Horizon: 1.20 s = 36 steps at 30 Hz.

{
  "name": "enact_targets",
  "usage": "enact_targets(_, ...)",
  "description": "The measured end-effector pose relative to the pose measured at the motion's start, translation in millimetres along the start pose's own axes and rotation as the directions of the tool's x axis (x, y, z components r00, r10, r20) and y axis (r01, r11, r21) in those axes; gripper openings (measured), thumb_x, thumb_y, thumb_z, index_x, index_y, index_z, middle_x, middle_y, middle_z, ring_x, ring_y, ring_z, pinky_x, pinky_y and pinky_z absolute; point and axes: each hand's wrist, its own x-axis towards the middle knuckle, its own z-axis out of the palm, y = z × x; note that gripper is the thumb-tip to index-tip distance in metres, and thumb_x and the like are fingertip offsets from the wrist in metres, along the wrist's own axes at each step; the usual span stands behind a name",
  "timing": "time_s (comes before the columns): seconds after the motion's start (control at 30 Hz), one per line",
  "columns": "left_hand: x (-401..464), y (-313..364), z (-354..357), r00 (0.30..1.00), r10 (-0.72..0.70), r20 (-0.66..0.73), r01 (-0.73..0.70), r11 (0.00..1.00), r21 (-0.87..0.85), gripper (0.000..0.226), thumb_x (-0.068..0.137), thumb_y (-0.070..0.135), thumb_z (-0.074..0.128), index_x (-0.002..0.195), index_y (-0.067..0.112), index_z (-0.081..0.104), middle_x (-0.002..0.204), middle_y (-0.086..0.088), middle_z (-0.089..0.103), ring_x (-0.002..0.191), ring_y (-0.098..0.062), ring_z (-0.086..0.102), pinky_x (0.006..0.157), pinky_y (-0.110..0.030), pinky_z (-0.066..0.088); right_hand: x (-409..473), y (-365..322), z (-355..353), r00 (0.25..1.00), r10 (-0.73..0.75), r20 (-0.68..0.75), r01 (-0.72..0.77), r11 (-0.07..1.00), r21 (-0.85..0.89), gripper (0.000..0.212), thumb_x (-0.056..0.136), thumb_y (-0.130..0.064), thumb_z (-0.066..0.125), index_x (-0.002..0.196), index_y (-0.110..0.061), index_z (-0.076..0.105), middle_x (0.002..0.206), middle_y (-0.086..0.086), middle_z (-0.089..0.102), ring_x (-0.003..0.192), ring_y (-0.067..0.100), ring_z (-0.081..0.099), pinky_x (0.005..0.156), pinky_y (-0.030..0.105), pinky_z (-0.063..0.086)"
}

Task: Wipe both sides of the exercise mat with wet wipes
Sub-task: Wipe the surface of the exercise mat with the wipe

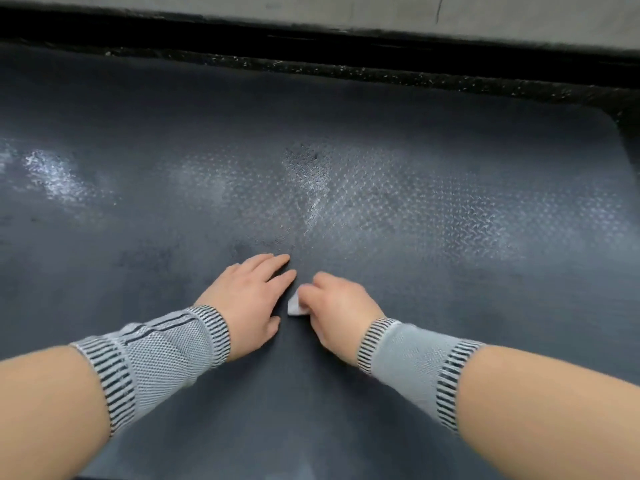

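Two bare forearms reach in from the bottom edge, each with one grey striped wrist sleeve [162,348]. The left hand [247,299] lies flat and open, palm down on the dark exercise mat [450,271]. Just beside it, the right hand [337,306] is curled around one white wet wipe [294,306], pressing it to the mat. Beyond them, shiny damp streaks [318,188] cross the mat's textured surface. Speckled black flooring [450,81] and a pale wall [346,8] border its far edge.

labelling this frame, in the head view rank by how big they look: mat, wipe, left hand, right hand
1. mat, fills most of the view
2. left hand and right hand, look alike, no ranking
3. wipe, mostly hidden under the right hand
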Motion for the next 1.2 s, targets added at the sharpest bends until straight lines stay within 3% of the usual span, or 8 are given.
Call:
enact_targets(0.1,-7.7,1.3,8.7,0.998,-0.059,-0.025,0.057,0.996,-0.075,0.070,0.094,0.040,0.052,0.155,0.026,0.020,0.163,0.003,0.007,0.149,-0.019,0.007,0.120,-0.039,0.019,-12.0,37.9,-17.0,0.999,-0.015,0.040,0.018,0.998,-0.060,0.025,0.087,-0.011,0.052,0.107,-0.018,0.063,0.104,0.007,0.053,0.094,0.032,0.057,0.078,0.033,0.042)
enact_targets(0.27,-21.3,3.7,17.7,0.997,-0.078,-0.022,0.076,0.994,-0.073,0.071,0.094,0.043,0.052,0.155,0.024,0.020,0.163,0.002,0.008,0.149,-0.020,0.009,0.120,-0.039,0.018,5.0,54.9,-13.5,0.864,0.429,-0.263,-0.444,0.896,0.002,0.017,0.089,-0.016,0.050,0.104,-0.015,0.059,0.108,0.007,0.053,0.097,0.032,0.057,0.078,0.033,0.042)
enact_targets(0.5,-32.3,10.0,23.9,0.996,-0.087,-0.002,0.087,0.995,-0.051,0.072,0.094,0.046,0.052,0.155,0.025,0.019,0.163,0.003,0.006,0.149,-0.020,0.006,0.120,-0.043,0.018,-51.0,-6.5,16.7,0.984,-0.156,0.090,0.156,0.988,0.010,0.015,0.072,-0.005,0.064,0.086,-0.010,0.064,0.086,0.013,0.056,0.069,0.036,0.060,0.058,0.034,0.046)
enact_targets(0.7,-53.2,17.2,35.4,0.996,-0.078,0.044,0.078,0.997,-0.004,0.077,0.094,0.049,0.051,0.156,0.024,0.013,0.164,0.002,0.001,0.150,-0.020,0.003,0.120,-0.045,0.015,-30.3,27.9,4.0,0.917,0.344,-0.202,-0.358,0.933,-0.033,0.019,0.090,-0.019,0.047,0.106,-0.016,0.057,0.108,0.006,0.051,0.097,0.031,0.056,0.077,0.032,0.041)
enact_targets(0.8,-55.7,22.9,34.8,0.996,-0.080,0.046,0.080,0.997,-0.006,0.079,0.093,0.049,0.052,0.156,0.023,0.012,0.164,0.001,-0.001,0.150,-0.020,0.002,0.121,-0.046,0.014,-51.6,-34.9,37.1,0.996,0.089,-0.008,-0.089,0.996,-0.001,0.018,0.086,-0.013,0.054,0.103,-0.013,0.059,0.105,0.010,0.052,0.088,0.034,0.059,0.073,0.036,0.044)
enact_targets(0.93,-65.5,26.9,38.5,0.996,-0.044,0.079,0.042,0.999,0.023,0.079,0.093,0.051,0.050,0.156,0.024,0.010,0.163,0.003,-0.004,0.150,-0.020,0.000,0.121,-0.046,0.013,-95.7,-30.4,42.0,0.937,-0.231,0.261,0.223,0.973,0.060,0.015,0.069,-0.008,0.066,0.082,-0.013,0.061,0.080,0.009,0.052,0.057,0.031,0.056,0.050,0.034,0.047)
enact_targets(1.13,-82.2,27.9,49.2,0.994,-0.034,0.104,0.029,0.999,0.044,0.082,0.093,0.053,0.049,0.157,0.024,0.005,0.164,0.000,-0.007,0.151,-0.021,-0.003,0.121,-0.046,0.011,-79.7,-0.7,22.9,0.990,0.122,-0.070,-0.128,0.988,-0.090,0.012,0.088,-0.020,0.055,0.096,-0.012,0.059,0.099,0.009,0.052,0.078,0.035,0.060,0.067,0.037,0.048)
enact_targets(1.2,-82.1,29.8,48.4,0.994,-0.035,0.107,0.030,0.998,0.053,0.083,0.093,0.053,0.049,0.157,0.023,0.004,0.164,0.000,-0.008,0.150,-0.021,-0.004,0.121,-0.047,0.011,-85.8,-36.9,41.3,0.997,0.076,0.034,-0.075,0.996,-0.038,0.015,0.091,-0.020,0.052,0.101,-0.010,0.056,0.102,0.010,0.050,0.082,0.034,0.059,0.070,0.038,0.047)
